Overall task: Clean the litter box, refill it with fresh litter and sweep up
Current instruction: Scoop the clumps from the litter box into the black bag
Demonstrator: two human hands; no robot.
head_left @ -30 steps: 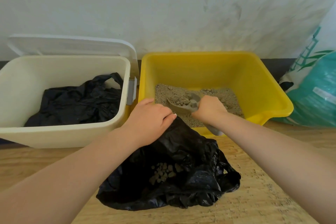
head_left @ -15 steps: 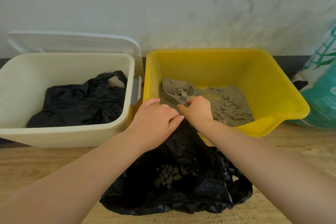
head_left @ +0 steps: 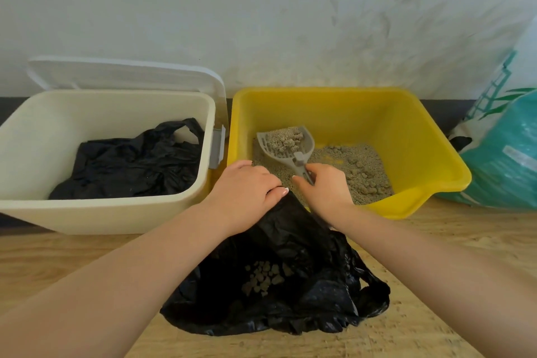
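While the right hand (head_left: 322, 186) grips the grey slotted plastic scoop (head_left: 286, 144) in the yellow litter box (head_left: 421, 136), handle toward five o'clock, the left hand (head_left: 244, 189) pinches the black bag (head_left: 290, 241), at six o'clock.

A yellow plastic litter box (head_left: 392, 125) sits right of centre in the frame, against the wall, its floor partly covered with grey-beige litter (head_left: 360, 171) lumped toward the lower right. A grey slotted scoop (head_left: 286, 144) is held over its left side, loaded with clumps, handle pointing toward the lower right. An open black plastic bag (head_left: 305, 285) lies crumpled at lower centre, with a few clumps (head_left: 263, 277) inside.
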